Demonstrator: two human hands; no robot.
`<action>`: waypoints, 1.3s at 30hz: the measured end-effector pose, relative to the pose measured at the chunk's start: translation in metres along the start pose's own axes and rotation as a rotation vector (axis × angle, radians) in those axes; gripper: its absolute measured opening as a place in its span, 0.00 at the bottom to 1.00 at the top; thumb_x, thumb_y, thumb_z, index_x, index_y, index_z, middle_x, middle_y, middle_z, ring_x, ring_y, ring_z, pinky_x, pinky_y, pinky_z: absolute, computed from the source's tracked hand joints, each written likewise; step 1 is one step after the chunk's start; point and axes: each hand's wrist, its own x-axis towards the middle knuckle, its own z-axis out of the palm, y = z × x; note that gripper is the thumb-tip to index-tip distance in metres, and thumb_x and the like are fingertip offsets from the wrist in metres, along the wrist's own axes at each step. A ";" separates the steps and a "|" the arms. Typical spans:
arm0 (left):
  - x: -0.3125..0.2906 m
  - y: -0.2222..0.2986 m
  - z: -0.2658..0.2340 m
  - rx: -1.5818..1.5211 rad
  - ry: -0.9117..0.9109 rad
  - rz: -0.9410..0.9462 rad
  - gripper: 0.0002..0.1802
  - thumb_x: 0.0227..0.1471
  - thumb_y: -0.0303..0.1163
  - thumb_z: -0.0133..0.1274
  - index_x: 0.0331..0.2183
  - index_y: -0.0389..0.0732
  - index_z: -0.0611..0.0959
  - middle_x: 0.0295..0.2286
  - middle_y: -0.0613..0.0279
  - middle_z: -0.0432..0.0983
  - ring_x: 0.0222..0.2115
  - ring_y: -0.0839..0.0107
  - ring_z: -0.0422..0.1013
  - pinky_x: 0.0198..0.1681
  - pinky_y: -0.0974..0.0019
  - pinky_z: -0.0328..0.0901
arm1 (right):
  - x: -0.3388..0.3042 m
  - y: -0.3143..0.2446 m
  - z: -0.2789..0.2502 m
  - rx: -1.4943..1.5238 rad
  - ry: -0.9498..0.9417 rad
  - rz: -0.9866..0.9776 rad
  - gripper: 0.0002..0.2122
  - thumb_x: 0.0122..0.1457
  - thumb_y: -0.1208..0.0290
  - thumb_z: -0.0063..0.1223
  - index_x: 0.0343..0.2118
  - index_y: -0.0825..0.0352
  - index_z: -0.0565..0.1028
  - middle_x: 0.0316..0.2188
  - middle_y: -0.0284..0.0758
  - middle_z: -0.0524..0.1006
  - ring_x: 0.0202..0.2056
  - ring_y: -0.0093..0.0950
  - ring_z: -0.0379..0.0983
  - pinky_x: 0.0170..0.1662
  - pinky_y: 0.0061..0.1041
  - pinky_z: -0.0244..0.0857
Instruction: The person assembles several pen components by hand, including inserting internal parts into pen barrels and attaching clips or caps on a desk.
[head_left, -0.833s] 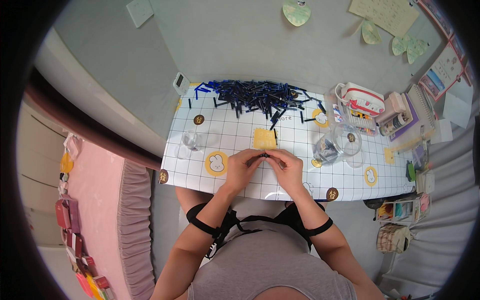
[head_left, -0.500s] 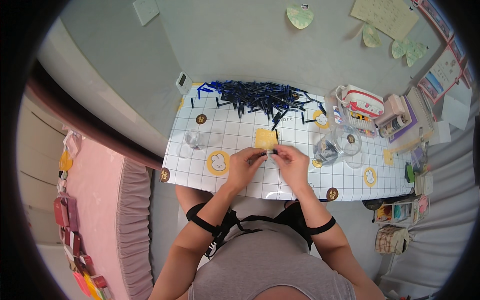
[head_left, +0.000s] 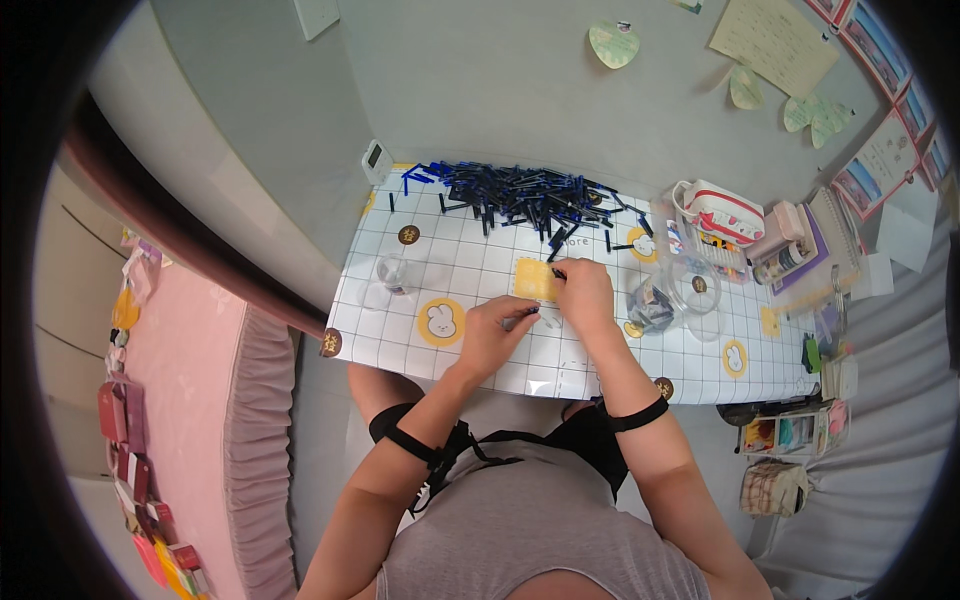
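A dark stick (head_left: 558, 273) is pinched by the right hand's fingers, slanting away leftward; a dark piece (head_left: 533, 310), axis unclear, is grasped in the left hand (head_left: 492, 333).

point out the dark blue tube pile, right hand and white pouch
Dark blue tube pile (head_left: 528, 195), head view, middle of heap
Right hand (head_left: 588, 288), head view, back of the hand
White pouch (head_left: 725, 214), head view, middle of side

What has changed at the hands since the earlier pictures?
The right hand has parted from the left hand and moved forward to the slim black stick beside the yellow square patch; its grip is unclear. The left hand stays nearly in place, pinching a small dark piece. The blue-black heap of slim sticks stays put.
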 end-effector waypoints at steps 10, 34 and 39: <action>0.000 -0.002 -0.001 0.039 0.025 0.033 0.11 0.57 0.22 0.70 0.43 0.33 0.90 0.38 0.54 0.89 0.37 0.69 0.86 0.42 0.69 0.80 | -0.008 -0.010 -0.003 -0.464 -0.215 -0.117 0.05 0.53 0.80 0.61 0.32 0.68 0.85 0.31 0.44 0.85 0.37 0.42 0.85 0.41 0.40 0.81; 0.000 -0.004 0.000 0.052 0.053 0.022 0.11 0.57 0.23 0.70 0.44 0.34 0.91 0.37 0.55 0.89 0.38 0.70 0.86 0.43 0.70 0.80 | -0.023 0.000 -0.011 -0.221 -0.144 -0.207 0.07 0.54 0.81 0.64 0.36 0.69 0.83 0.32 0.42 0.85 0.38 0.39 0.83 0.44 0.35 0.79; -0.001 0.002 -0.002 0.042 0.066 0.009 0.11 0.58 0.23 0.69 0.43 0.34 0.90 0.37 0.57 0.89 0.36 0.72 0.85 0.39 0.71 0.77 | -0.043 0.001 -0.008 0.487 -0.204 0.104 0.09 0.63 0.82 0.66 0.46 0.73 0.83 0.38 0.40 0.88 0.40 0.28 0.86 0.46 0.26 0.79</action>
